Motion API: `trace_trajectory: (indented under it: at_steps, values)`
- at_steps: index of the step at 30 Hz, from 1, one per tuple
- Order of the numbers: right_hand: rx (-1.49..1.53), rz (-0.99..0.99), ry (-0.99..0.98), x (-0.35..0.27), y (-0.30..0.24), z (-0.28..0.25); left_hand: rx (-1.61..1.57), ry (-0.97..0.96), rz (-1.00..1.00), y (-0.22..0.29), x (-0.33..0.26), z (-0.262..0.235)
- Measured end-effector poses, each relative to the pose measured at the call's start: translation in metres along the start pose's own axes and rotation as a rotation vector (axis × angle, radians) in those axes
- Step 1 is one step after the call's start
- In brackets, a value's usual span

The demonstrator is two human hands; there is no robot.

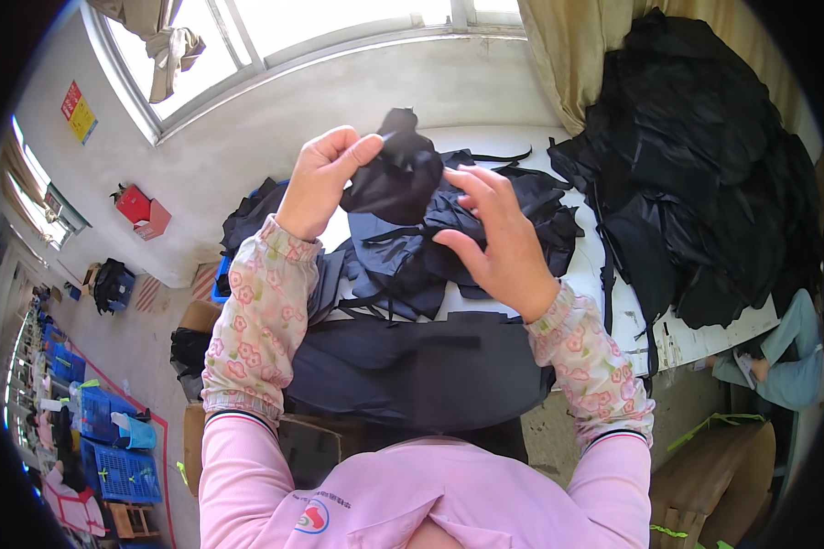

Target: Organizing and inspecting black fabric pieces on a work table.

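Held up above the table is a crumpled black fabric piece [395,178]. My left hand [325,178] pinches its upper left side between thumb and fingers. Beside its right edge is my right hand [499,233], fingers apart and thumb spread; the fingertips are near or just touching the cloth, I cannot tell which. Below my hands, a loose heap of black and dark grey fabric pieces [403,265] with straps covers the white table [645,343]. A larger black fabric panel [412,371] lies along the near edge, in front of my body.
A tall pile of black fabric [705,183] rises at the right of the table. Beyond it, another person's legs [787,357] show. Cardboard boxes [719,476] stand lower right. Blue crates [119,467] line the floor at left. A wall and window [320,32] bound the far side.
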State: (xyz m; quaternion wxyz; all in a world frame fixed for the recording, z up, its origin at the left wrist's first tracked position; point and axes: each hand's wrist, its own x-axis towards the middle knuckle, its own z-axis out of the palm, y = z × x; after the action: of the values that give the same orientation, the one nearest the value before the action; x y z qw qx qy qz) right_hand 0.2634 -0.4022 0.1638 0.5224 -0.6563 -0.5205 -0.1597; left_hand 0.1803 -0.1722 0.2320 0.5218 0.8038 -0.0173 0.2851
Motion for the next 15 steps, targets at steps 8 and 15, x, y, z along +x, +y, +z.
trace_trajectory:
  at_steps: [8, 15]
  values:
    - [0.047, -0.246, -0.012, 0.04, -0.027, 0.009, -0.161, -0.336, -0.16, 0.01, -0.028, 0.0]
    - [0.071, 0.056, -0.036, 0.025, -0.033, 0.009, -0.468, -0.097, -0.298, 0.0, -0.031, -0.003]
